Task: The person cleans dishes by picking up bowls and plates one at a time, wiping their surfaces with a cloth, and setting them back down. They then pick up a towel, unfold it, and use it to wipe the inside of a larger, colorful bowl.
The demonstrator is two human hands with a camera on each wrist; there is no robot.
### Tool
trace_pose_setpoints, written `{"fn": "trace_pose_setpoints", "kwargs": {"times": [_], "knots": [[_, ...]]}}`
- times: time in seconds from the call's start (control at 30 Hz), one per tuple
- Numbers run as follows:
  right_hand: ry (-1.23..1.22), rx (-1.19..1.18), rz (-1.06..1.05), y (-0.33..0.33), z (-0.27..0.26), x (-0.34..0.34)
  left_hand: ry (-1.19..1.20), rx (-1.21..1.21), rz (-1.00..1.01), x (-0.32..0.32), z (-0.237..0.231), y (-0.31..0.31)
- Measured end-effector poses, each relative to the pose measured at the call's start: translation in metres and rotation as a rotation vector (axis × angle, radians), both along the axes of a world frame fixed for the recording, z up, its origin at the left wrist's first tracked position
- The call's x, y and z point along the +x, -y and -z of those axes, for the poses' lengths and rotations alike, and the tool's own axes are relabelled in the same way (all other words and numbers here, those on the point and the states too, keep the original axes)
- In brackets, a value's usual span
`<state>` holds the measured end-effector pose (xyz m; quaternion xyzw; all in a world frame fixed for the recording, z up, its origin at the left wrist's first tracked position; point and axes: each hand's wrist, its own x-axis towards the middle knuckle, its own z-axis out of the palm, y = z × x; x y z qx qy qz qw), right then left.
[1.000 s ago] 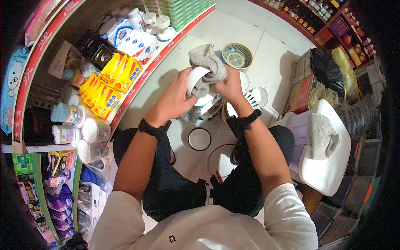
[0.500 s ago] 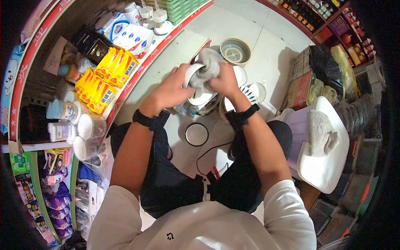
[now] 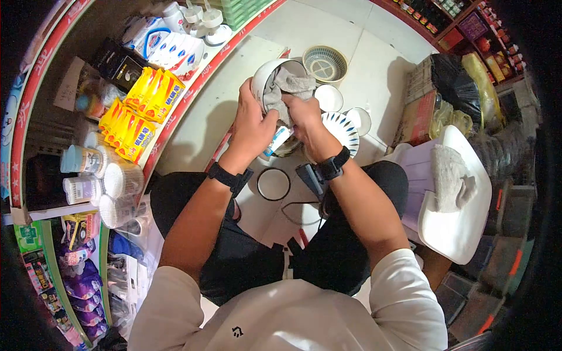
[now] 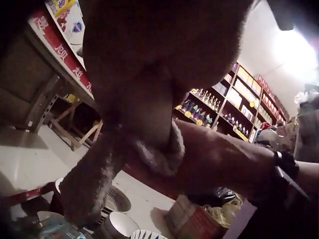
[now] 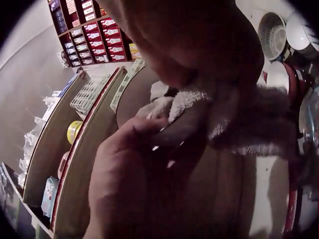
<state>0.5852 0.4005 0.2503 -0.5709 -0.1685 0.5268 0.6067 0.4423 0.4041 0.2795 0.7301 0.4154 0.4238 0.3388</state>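
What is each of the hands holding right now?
Left hand: closed, holding the white bowl.
Right hand: closed, holding the grey cloth, partly inside the bowl.

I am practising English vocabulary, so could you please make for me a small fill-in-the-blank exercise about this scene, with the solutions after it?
1. The left hand holds a white ____.
2. The right hand holds a cloth whose colour is ____.
3. Beyond the hands, a strainer basket stands on the tiled ____.
4. A second cloth lies to the person's ____ side.

Missing words: bowl; grey; floor; right.
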Motion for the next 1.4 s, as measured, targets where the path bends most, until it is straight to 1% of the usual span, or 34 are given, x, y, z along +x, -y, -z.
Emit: {"fn": "trace_pose_setpoints", "kwargs": {"times": [0.03, 0.07, 0.1, 0.13, 0.17, 0.2, 0.27, 0.3, 0.33, 0.37, 0.4, 0.43, 0.47, 0.5, 0.53, 0.57, 0.6, 0.67, 0.7, 0.73, 0.77, 0.8, 0.83, 0.87, 0.9, 0.97, 1.0, 1.07, 1.1, 1.13, 1.2, 1.23, 1.33, 1.4], "knots": [[0.09, -0.047, -0.037, -0.002, -0.001, 0.004, -0.028, 0.018, 0.009, -0.003, -0.001, -0.004], [0.083, -0.044, -0.035, -0.007, 0.0, 0.012, -0.056, 0.036, 0.02, -0.007, -0.001, -0.008], [0.375, 0.09, -0.108, -0.013, 0.001, 0.024, -0.062, 0.036, 0.026, -0.012, -0.01, -0.011], [0.67, 0.222, -0.181, -0.015, 0.004, 0.034, -0.239, -0.021, 0.108, -0.019, -0.02, -0.014], [0.874, 0.343, -0.204, -0.007, -0.024, 0.039, -0.412, -0.077, 0.189, -0.024, -0.031, -0.017], [1.096, 0.341, -0.402, -0.012, -0.022, 0.052, -0.412, -0.077, 0.196, -0.029, -0.037, -0.018], [1.137, 0.419, -0.361, -0.017, -0.005, 0.051, -0.43, -0.199, 0.342, -0.039, -0.044, -0.017], [1.135, 0.417, -0.359, -0.012, -0.01, 0.043, -0.349, 0.009, 0.274, -0.041, -0.031, -0.013], [1.003, 0.325, -0.257, -0.003, -0.013, 0.031, -0.351, 0.01, 0.273, -0.042, -0.02, -0.013], [0.869, 0.237, -0.161, 0.004, -0.017, 0.02, -0.239, 0.041, 0.17, -0.035, -0.019, -0.008], [0.778, 0.178, -0.113, 0.005, -0.01, 0.012, -0.126, 0.073, 0.066, -0.026, -0.019, -0.004], [0.418, 0.121, -0.037, 0.006, -0.001, 0.0, -0.051, 0.059, 0.042, -0.018, -0.018, -0.003], [0.062, 0.062, 0.036, 0.007, -0.001, -0.009, -0.047, 0.062, 0.035, -0.011, -0.017, -0.003], [0.068, 0.065, 0.028, 0.009, -0.001, -0.011, 0.0, 0.076, 0.039, -0.005, -0.016, -0.004], [-0.028, 0.048, 0.025, 0.012, -0.002, -0.012, 0.046, 0.089, 0.044, -0.002, -0.015, -0.005], [-0.125, 0.027, 0.024, 0.014, -0.006, -0.013, 0.029, 0.082, 0.061, -0.003, -0.016, -0.003], [-0.121, 0.022, 0.019, 0.015, -0.011, -0.011, 0.033, 0.078, 0.056, -0.006, -0.018, -0.002], [0.143, 0.007, -0.067, 0.012, -0.02, -0.001, -0.027, 0.133, 0.142, -0.013, -0.023, -0.003], [0.247, 0.149, -0.073, 0.006, -0.015, 0.003, -0.03, 0.137, 0.14, -0.017, -0.028, -0.005], [0.364, 0.22, -0.044, 0.002, -0.01, 0.009, -0.066, 0.117, 0.2, -0.021, -0.033, -0.007], [0.578, 0.264, -0.051, 0.002, -0.016, 0.017, -0.103, 0.096, 0.261, -0.024, -0.037, -0.009], [0.795, 0.306, -0.057, 0.002, -0.027, 0.024, -0.104, 0.101, 0.261, -0.026, -0.04, -0.011], [0.903, 0.322, -0.044, 0.004, -0.037, 0.027, -0.117, 0.098, 0.281, -0.026, -0.041, -0.012], [0.908, 0.322, -0.044, 0.005, -0.036, 0.028, -0.128, 0.093, 0.301, -0.026, -0.042, -0.012], [0.917, 0.371, -0.026, 0.005, -0.034, 0.03, -0.121, 0.094, 0.302, -0.026, -0.043, -0.012], [0.93, 0.423, -0.008, 0.005, -0.032, 0.033, -0.119, 0.191, 0.283, -0.027, -0.045, -0.009], [0.922, 0.483, 0.005, 0.004, -0.032, 0.033, -0.116, 0.194, 0.282, -0.026, -0.044, -0.007], [0.901, 0.6, 0.028, 0.004, -0.033, 0.033, -0.054, 0.232, 0.201, -0.022, -0.04, 0.001], [0.881, 0.646, 0.039, 0.002, -0.034, 0.032, -0.02, 0.244, 0.191, -0.02, -0.037, 0.002], [0.881, 0.65, 0.04, 0.001, -0.035, 0.032, -0.02, 0.248, 0.19, -0.019, -0.034, 0.001], [0.786, 0.653, 0.074, 0.002, -0.041, 0.03, 0.013, 0.322, 0.178, -0.017, -0.029, -0.002], [0.794, 0.696, 0.067, 0.004, -0.043, 0.029, 0.014, 0.324, 0.178, -0.017, -0.027, -0.004], [0.833, 0.705, 0.077, 0.003, -0.043, 0.031, 0.002, 0.338, 0.181, -0.015, -0.026, -0.009], [0.808, 0.713, 0.086, 0.003, -0.043, 0.03, 0.079, 0.318, 0.151, -0.011, -0.028, -0.008]]}}
